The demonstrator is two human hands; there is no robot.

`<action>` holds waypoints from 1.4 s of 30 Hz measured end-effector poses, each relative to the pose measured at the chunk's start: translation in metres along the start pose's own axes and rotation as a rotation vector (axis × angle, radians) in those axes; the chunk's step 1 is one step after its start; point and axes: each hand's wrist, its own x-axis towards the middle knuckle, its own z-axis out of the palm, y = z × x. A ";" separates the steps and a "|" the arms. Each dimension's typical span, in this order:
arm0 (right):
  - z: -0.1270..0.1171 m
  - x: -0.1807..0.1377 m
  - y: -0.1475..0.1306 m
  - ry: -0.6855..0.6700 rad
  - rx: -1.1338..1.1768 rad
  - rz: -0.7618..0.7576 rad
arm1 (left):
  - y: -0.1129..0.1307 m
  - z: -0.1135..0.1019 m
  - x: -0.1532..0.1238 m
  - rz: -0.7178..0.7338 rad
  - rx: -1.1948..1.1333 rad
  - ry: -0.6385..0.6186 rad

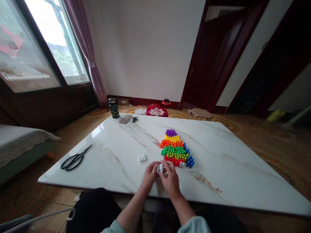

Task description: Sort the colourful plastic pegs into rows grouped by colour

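Note:
Near the table's front edge, my left hand (pixel 150 174) and my right hand (pixel 171 180) come together around a few small white plastic pieces (pixel 160 168). Fingertips of both hands press on them from either side, and part of the pieces is hidden. A small cluster of white pieces (pixel 141 157) lies to the left, just beyond my left hand. Past my right hand are rows of rounded plastic pieces grouped by colour: purple (pixel 171 132), yellow (pixel 172 138), orange (pixel 171 143), green (pixel 173 150), red (pixel 173 161) and blue (pixel 190 161). Two white pieces (pixel 182 164) sit beside the red ones.
Black-handled scissors (pixel 75 160) lie at the left of the marble-patterned table (pixel 230 161). At its far left stand a dark camouflage bottle (pixel 113 108), a blurred-out item (pixel 125 119) and what look like keys (pixel 135 119). A stool (pixel 200 113) is beyond the table.

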 end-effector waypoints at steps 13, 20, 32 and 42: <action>-0.029 -0.007 0.021 0.027 0.017 0.067 | 0.007 0.011 -0.012 0.253 0.542 -0.202; -0.040 -0.006 0.043 0.115 -0.136 0.105 | -0.003 0.029 0.001 0.238 0.932 -0.049; -0.036 -0.010 0.054 0.257 -0.104 0.125 | 0.006 0.050 -0.008 0.158 1.185 -0.028; -0.043 -0.006 0.062 0.349 -0.162 0.185 | -0.001 0.066 -0.001 0.108 1.253 0.041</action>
